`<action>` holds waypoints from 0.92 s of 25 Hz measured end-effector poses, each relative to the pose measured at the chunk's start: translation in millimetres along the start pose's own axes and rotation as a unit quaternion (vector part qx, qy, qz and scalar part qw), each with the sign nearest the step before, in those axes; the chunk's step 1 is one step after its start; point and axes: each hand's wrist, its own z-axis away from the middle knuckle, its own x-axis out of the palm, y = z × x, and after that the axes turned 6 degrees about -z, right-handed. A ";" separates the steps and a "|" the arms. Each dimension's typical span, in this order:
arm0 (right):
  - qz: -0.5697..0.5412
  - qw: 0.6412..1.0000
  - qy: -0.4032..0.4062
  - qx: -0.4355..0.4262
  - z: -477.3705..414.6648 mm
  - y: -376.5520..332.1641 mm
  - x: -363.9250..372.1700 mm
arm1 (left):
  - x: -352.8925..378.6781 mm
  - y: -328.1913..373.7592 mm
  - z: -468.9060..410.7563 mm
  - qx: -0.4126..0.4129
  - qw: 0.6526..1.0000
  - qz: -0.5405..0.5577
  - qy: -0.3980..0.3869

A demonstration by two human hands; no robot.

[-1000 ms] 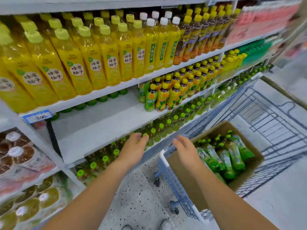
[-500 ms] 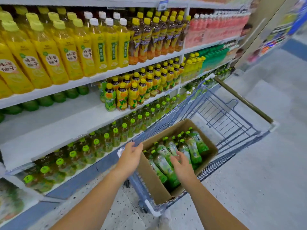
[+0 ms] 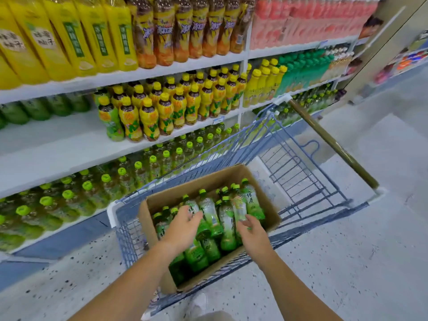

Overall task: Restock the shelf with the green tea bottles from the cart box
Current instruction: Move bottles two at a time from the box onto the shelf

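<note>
Both hands have travelled from the box rim down onto the clear plastic green tea bottles with lime-green caps point(image 3: 228, 218), which lie packed in the open brown cardboard box point(image 3: 208, 181) inside the blue wire shopping cart point(image 3: 298, 163). Bottles lie on their sides, long axes running roughly away from the person, caps at the far end. Left hand point(image 3: 183, 228) rests on bottles at the box's left-centre, fingers spread and loosely curled; right hand point(image 3: 252, 232) rests on bottles toward the right wall, fingers likewise apart. Neither hand is yet clamped on a bottle (full closure cannot be confirmed from this angle). Each hand is nearest its own side of the stack. Destination judged likely: the bare stretch of white middle shelf point(image 3: 58, 144), up and to the left, nearer the left hand.
</note>
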 end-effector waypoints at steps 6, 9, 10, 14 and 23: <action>0.033 0.999 -0.011 0.022 -64.3 30.8 -25.1 | 55.7 -7.5 -53.5 -0.043 0.999 0.014 -0.023; 0.049 0.998 0.003 0.027 -98.4 42.9 -36.2 | 74.5 -13.2 -92.7 -0.045 0.999 -0.006 -0.025; 0.058 0.998 0.008 0.025 -108.9 45.9 -39.6 | 82.0 -15.4 -106.0 -0.041 0.999 -0.011 -0.027; 0.095 0.995 0.036 -0.001 -154.7 58.2 -50.6 | 121.2 -21.3 -160.4 -0.032 0.996 -0.041 -0.078; 0.159 0.987 0.039 0.004 -223.7 91.3 -50.8 | 194.1 -28.9 -226.2 0.028 0.994 -0.103 0.029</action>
